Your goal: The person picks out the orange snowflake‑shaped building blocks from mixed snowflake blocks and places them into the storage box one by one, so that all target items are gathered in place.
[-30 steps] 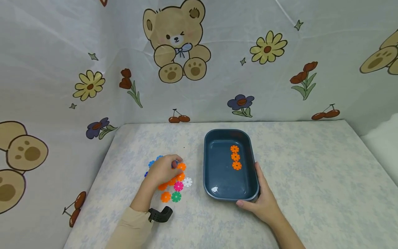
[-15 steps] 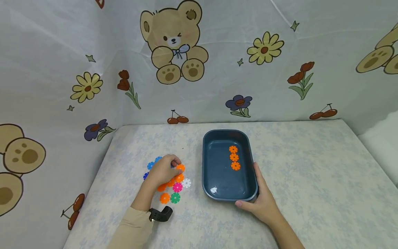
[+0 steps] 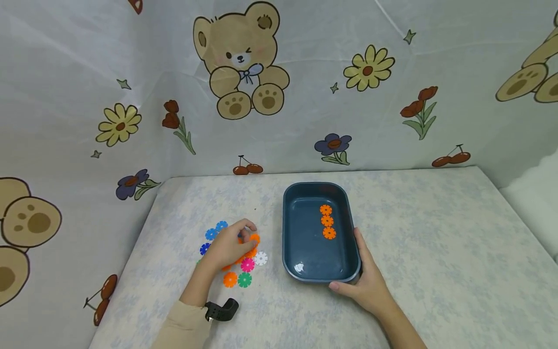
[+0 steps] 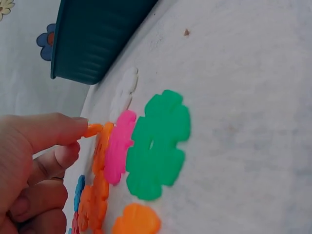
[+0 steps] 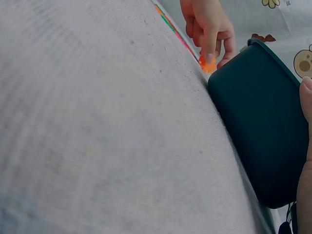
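Observation:
In the head view my left hand [image 3: 229, 245] is over a loose cluster of flower-shaped plastic discs. Between thumb and fingers it pinches an orange disc [image 5: 208, 64], which the right wrist view shows tilted up on edge. Close by lie a pink disc [image 4: 120, 146], a green disc [image 4: 158, 146], a white disc [image 3: 261, 258] and more orange ones, partly under the hand. My right hand [image 3: 368, 286] grips the near right corner of a dark blue rectangular tub [image 3: 285, 232], thumb at the front rim, fingers along the side. Three orange discs [image 3: 327, 221] lie in a row inside.
Blue discs [image 3: 211, 234] lie behind the left hand, a dark blue disc [image 3: 205, 248] at its left. A black wrist camera [image 3: 223, 310] sits on the left forearm. A printed cloth wall [image 3: 305, 97] rises behind the table [image 3: 436, 242].
The left hand has taken hold of an orange disc at the cluster's right edge and tipped it up. The right hand stays on the tub. The head view has shifted slightly.

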Action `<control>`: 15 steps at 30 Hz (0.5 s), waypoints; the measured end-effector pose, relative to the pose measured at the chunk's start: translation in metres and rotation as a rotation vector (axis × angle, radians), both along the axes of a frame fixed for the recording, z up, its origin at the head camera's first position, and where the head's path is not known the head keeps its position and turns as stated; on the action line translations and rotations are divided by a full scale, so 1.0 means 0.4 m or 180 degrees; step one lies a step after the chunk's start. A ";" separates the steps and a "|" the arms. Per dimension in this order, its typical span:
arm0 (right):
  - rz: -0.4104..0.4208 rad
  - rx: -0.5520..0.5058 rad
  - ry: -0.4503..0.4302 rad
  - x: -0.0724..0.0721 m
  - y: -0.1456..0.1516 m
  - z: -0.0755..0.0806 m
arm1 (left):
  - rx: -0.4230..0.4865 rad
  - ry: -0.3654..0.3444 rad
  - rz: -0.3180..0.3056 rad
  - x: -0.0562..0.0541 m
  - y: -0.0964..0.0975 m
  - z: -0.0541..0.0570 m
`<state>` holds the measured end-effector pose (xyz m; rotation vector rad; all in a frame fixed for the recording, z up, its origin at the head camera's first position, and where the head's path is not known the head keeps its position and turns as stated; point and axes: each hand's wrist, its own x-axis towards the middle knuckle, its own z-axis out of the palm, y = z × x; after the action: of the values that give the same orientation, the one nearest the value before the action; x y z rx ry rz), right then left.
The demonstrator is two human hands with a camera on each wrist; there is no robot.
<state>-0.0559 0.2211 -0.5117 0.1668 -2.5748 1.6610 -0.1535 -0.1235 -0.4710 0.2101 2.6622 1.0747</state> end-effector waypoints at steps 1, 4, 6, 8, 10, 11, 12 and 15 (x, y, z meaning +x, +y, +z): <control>0.0004 -0.0012 0.0007 0.000 0.000 -0.001 | 0.0045 -0.0012 -0.0019 0.002 0.001 -0.001; 0.0025 -0.0063 0.0022 0.001 0.001 -0.004 | 0.0184 -0.0062 -0.0008 0.009 0.005 0.004; 0.0040 -0.0098 0.0029 0.001 0.001 -0.005 | 0.0340 -0.0107 0.0055 0.015 0.011 0.016; 0.0045 -0.0114 0.0032 0.001 0.001 -0.005 | 0.0518 -0.0143 0.0134 0.022 0.021 0.036; 0.0045 -0.0121 0.0032 0.001 0.001 -0.004 | 0.0702 -0.0166 0.0195 0.029 0.036 0.061; 0.0045 -0.0124 0.0033 0.001 0.001 -0.004 | 0.0773 -0.0170 0.0200 0.033 0.045 0.076; 0.0043 -0.0125 0.0030 0.001 0.002 -0.004 | 0.0799 -0.0147 0.0193 0.038 0.057 0.090; 0.0033 -0.0115 0.0016 0.001 0.003 -0.004 | 0.0834 -0.0077 0.0102 0.050 0.098 0.129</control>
<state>-0.0554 0.2222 -0.5135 0.1822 -2.5426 1.7071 -0.1334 -0.0842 -0.4195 0.2030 2.5050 1.4261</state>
